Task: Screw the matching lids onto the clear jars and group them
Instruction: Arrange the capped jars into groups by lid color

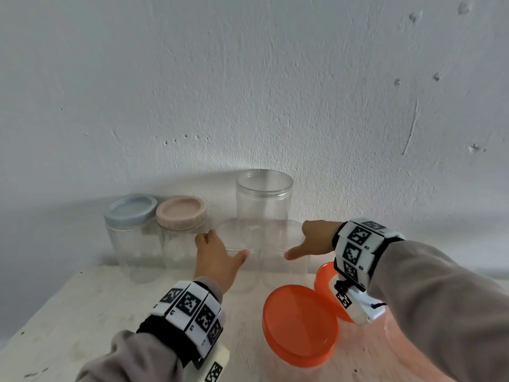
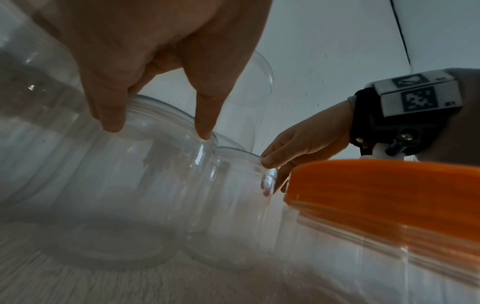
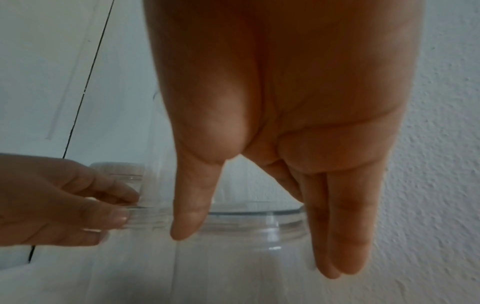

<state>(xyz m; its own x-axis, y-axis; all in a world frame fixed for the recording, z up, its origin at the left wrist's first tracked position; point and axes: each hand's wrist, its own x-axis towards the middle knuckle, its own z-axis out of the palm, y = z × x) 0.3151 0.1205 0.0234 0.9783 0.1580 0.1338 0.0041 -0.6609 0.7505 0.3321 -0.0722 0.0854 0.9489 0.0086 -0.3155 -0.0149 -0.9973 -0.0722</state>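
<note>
Two open clear jars stand side by side mid-table. My left hand point(image 1: 228, 244) grips the rim of the left jar point(image 1: 242, 277), thumb on the near side and fingers over the far side; the left wrist view shows this hand point(image 2: 158, 123) on the left jar's point(image 2: 130, 185) threaded neck. My right hand point(image 1: 298, 239) holds the right jar point(image 1: 286, 271) by its rim; in the right wrist view the thumb and fingers of this hand point(image 3: 259, 232) straddle that jar's point(image 3: 246, 257) neck. The two jars touch. Neither has a lid.
A taller open clear jar point(image 1: 264, 199) stands behind them against the wall. At the back left are a jar with a blue lid point(image 1: 129, 210) and one with a pink lid point(image 1: 180, 213). Two orange-lidded jars point(image 1: 298, 318) point(image 1: 325, 279) stand near right under my right wrist.
</note>
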